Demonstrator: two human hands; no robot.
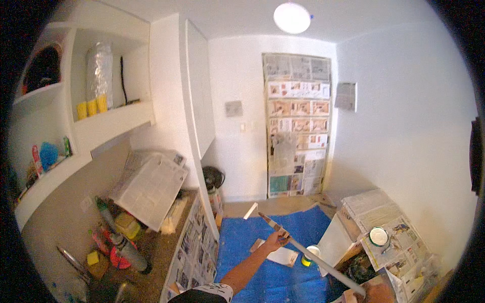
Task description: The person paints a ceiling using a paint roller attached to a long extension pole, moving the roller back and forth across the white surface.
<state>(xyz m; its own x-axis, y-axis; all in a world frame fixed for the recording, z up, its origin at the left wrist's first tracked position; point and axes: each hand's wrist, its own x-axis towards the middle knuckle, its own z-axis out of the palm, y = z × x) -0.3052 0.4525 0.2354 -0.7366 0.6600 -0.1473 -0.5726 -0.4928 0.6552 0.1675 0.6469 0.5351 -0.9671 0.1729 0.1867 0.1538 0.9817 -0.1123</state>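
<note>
View from head cam. We see the left hand (275, 241) outstretched, clenched round a long pale stick (308, 251) w/ a small blade-like tip, held slanting above the blue tarp (242, 237) on the floor. The stick's lower end runs to the right hand (365, 294) at the frame's bottom edge; we cannot tell its grip. Under the stick, near the tarp's right edge, stands a small yellow-rimmed paint can (309, 255). Newspaper covers the door (298, 126) & the table (166, 237) at left.
</note>
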